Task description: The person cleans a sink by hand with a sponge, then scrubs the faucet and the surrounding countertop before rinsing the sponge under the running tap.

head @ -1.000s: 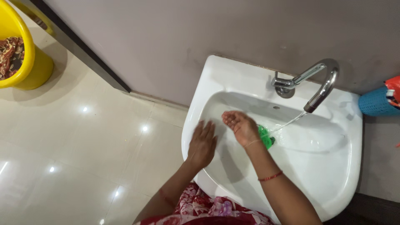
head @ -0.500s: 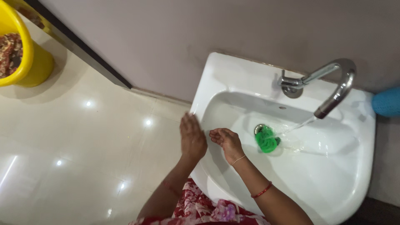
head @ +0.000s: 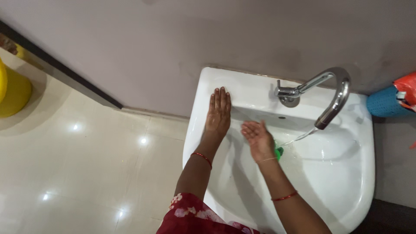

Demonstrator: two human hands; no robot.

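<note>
Your left hand (head: 218, 112) lay flat, fingers spread, on the sink (head: 208, 80) rim, gripping nothing. Your right hand (head: 259, 138) was cupped open over the basin, empty, just short of the water stream (head: 299, 137) from the tap (head: 333, 97). Green scrubber (head: 279, 152) sat at the drain, just beside that palm. Risk: wet rim, the left hand might slide; water could splash onto the floor (head: 86, 164).

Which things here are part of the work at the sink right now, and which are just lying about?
In use:
left hand, flat on the white sink rim
right hand, cupped in the basin
chrome tap, running
green scrubber by the drain

Lying about:
yellow bucket
blue basket
</note>
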